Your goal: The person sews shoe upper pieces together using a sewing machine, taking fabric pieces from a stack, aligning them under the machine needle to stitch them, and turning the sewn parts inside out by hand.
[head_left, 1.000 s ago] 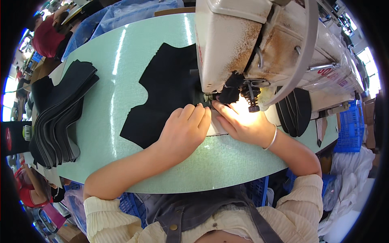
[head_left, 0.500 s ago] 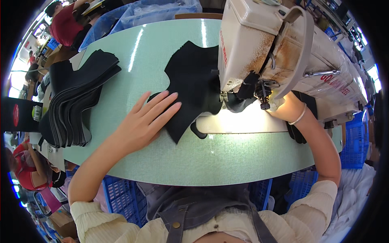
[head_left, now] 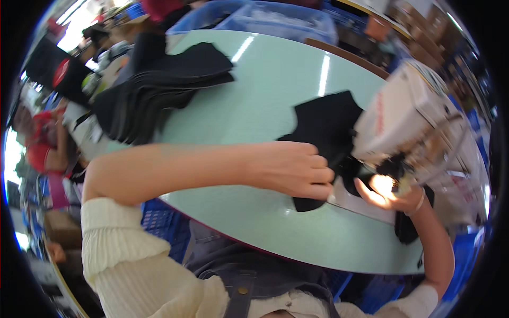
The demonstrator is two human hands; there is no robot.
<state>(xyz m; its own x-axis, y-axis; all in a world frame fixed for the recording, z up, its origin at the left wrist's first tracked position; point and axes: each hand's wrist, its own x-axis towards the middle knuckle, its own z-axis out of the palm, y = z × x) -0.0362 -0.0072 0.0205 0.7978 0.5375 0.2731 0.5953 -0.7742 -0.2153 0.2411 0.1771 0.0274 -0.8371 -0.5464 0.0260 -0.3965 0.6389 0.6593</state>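
Observation:
A black flat fabric piece (head_left: 323,124), which looks like cloth or thin leather, lies under the head of a white sewing machine (head_left: 395,119). My left hand (head_left: 299,172) reaches across from the left, fingers curled closed on the near part of this piece, fingertips hidden. My right hand (head_left: 400,201) is by the glaring lamp, beside the needle area. Its fingertips reach toward the piece's right edge, but blur and glare hide its grip. Another black piece (head_left: 407,228) lies partly under the right wrist.
A thick stack of black cut pieces (head_left: 146,87) rests on the left of the pale green table (head_left: 238,106). Blue bins (head_left: 281,24) stand behind the table, and a blue crate (head_left: 161,225) below its near edge. A person in red (head_left: 45,140) sits at the left.
My view has turned, shifting the table and machine rightward. My left hand has gone from lying flat with spread fingers to curled closed, nearer the needle. The black piece appears turned.

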